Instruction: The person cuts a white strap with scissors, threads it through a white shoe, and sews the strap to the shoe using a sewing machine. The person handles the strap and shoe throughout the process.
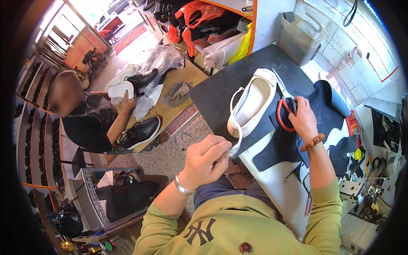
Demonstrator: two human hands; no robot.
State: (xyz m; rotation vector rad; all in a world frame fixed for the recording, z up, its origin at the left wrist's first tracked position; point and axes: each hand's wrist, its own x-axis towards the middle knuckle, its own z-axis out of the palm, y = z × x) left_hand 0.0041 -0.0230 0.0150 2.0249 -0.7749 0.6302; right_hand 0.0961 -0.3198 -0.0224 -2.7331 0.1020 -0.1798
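Note:
A white flat shoe [253,102] with a bow-like toe rests on the black work mat, its toe pointing away from me. One thin strap [239,138] trails from its heel toward me. My left hand [208,159] is closed in a pinch at the end of that strap; the fingertips partly hide the grip. To the right of the shoe, my right hand [304,118] has its fingers around the handles of a pair of scissors [284,111] with red and black grips. The scissor blades lie beside the toe, pointing away.
Black sheet material [325,106] covers the bench on the right. A grey plastic jug [299,36] stands at the far corner. At left, another person [91,110] holds a white-soled shoe, with a black shoe [139,132] on the low table. Machine parts [352,191] crowd the right.

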